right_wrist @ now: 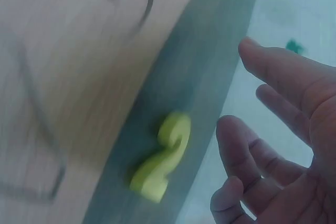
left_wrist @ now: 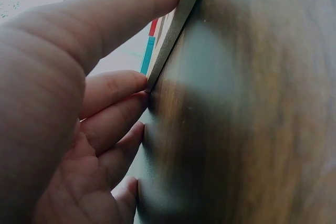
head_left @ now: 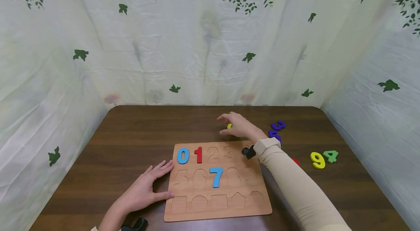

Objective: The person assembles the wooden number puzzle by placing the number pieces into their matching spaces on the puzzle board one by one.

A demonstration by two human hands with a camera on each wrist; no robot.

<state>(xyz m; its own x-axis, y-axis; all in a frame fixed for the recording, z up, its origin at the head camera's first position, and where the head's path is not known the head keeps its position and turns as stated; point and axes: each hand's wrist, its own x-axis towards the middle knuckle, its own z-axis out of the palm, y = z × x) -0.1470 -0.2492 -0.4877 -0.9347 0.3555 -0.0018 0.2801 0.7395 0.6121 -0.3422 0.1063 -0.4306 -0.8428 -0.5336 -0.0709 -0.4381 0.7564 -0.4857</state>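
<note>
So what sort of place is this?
Perhaps a curtained-off tabletop workspace: pale leaf-print cloth hangs behind and beside a wood-grain table, where a number puzzle board lies.

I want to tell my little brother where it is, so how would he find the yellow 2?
On the brown table lies a wooden board. Just past its far edge, near the right hand, is the yellow 2. The other yellow number, the yellow 9, lies right of the board beside the green 4.
</note>
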